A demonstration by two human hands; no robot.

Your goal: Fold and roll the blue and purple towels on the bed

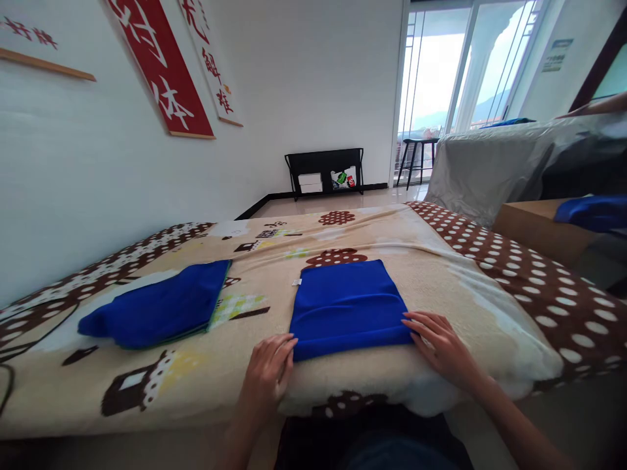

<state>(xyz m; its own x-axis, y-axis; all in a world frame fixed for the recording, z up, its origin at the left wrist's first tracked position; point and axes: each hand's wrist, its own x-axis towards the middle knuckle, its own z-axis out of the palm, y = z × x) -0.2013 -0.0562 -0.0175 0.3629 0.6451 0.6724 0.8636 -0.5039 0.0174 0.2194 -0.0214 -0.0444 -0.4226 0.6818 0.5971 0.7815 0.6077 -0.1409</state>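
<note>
A blue cloth (349, 303) lies flat in front of me, with a band turned over along its near edge and a small white tag (296, 282) at its left side. At its near left corner, my left hand (267, 369) has its fingers pinched on the edge. My right hand (445, 349) grips the near right corner between thumb and fingers. To the left, a second blue cloth (157, 307) with a green edge lies in a loose, uneven pile, touched by neither hand.
A patterned blanket (264, 378) covers the surface under both cloths. On the right stand a cardboard box (531, 219) with a blue cloth (595, 212) on it and a sheeted table (484, 163). Another person's arm (600, 106) rests there. A black rack (324, 171) stands by the far wall.
</note>
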